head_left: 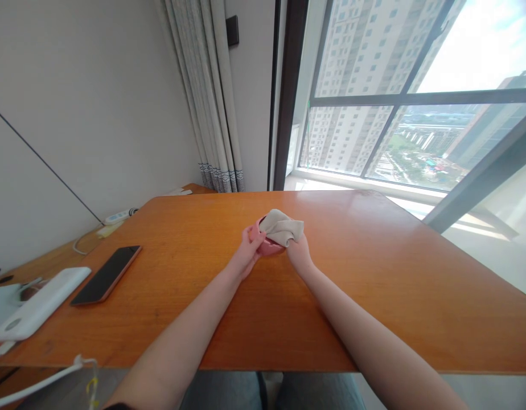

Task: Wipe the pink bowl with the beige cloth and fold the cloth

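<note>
Above the middle of the wooden table, my left hand (248,246) grips the left side of a small pink bowl-like container (270,247), its thumb over the rim. A light grey-beige cloth (282,226) drapes over the container's opening and right side. My right hand (299,249) is closed on the cloth at the right of the container. The cloth covers most of its fingers. What lies inside the container is hidden by the cloth.
On the table's left (181,285) lie a dark phone (107,274) and a white power bank (41,302) with a cable. A power strip (118,216) sits by the wall. A white cable (36,382) hangs at the near left edge. Windows stand at the right.
</note>
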### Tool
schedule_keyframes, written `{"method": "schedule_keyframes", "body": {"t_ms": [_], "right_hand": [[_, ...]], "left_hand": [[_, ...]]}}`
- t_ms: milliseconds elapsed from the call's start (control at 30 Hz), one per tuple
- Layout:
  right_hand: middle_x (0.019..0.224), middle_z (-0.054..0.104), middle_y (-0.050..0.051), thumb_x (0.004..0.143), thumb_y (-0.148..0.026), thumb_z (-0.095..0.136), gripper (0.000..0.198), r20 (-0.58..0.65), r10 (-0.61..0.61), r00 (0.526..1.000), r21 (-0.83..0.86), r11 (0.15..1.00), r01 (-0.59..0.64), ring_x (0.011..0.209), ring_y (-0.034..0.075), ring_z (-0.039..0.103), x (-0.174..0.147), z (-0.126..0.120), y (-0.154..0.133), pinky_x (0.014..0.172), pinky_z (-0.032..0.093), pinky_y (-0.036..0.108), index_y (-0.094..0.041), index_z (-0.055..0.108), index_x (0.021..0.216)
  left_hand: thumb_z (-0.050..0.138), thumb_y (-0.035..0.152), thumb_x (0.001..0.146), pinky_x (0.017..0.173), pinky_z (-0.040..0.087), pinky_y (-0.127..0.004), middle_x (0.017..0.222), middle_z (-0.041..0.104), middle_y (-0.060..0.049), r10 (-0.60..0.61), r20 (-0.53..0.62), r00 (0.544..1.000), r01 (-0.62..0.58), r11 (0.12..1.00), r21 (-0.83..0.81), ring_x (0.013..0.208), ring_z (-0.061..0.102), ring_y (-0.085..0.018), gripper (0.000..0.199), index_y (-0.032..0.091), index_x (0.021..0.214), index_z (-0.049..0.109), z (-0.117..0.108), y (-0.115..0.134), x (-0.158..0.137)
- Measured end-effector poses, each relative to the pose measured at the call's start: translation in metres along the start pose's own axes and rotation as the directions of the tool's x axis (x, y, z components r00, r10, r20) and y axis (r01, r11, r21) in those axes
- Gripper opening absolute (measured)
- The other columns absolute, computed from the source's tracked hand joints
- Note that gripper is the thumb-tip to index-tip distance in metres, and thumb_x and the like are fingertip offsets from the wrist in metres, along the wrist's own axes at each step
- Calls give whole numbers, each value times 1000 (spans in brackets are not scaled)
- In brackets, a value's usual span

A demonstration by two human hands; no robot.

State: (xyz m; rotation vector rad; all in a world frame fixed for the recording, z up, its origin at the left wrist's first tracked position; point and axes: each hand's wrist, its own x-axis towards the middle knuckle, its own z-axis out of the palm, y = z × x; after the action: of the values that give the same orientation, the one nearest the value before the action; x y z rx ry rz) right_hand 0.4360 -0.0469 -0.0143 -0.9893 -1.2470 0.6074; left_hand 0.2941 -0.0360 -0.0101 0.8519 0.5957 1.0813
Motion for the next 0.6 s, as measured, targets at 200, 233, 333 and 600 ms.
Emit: {"method": "schedule_keyframes", "body": {"t_ms": [200,233,333,600], "right_hand": [[93,69,3,71,-33,58,18,0,0,1000,8,1000,0,92,24,62,5,-11,3,88,48,39,-22,66,83],[96,69,3,71,-33,59,20,26,-5,1000,18,1000,4,94,24,62,4,-11,2,90,48,39,-22,66,87],[100,69,3,72,-32,61,25,84,20,996,12,1000,-21,96,25,62,4,-7,1,91,48,39,-23,66,94],[131,54,8,74,-34,63,57,61,22,998,24,999,-23,121,25,50,-10,14,-3,103,40,41,-21,48,128]], "left_hand": [[57,49,83,102,42,-38,131,56,-11,-107,139,985,107,994,6,124,49,-27,49,20,122,58,1,18,-4],[57,48,83,101,43,-38,130,57,-11,-113,147,983,112,994,12,123,51,-27,49,18,122,58,0,18,-4],[61,43,81,99,45,-38,124,61,-12,-105,135,985,102,994,30,117,55,-27,47,17,120,59,-3,13,-2],[67,34,77,91,49,-32,120,62,-7,67,-102,993,-75,994,-80,110,58,-21,46,20,120,57,-8,0,10]]}}
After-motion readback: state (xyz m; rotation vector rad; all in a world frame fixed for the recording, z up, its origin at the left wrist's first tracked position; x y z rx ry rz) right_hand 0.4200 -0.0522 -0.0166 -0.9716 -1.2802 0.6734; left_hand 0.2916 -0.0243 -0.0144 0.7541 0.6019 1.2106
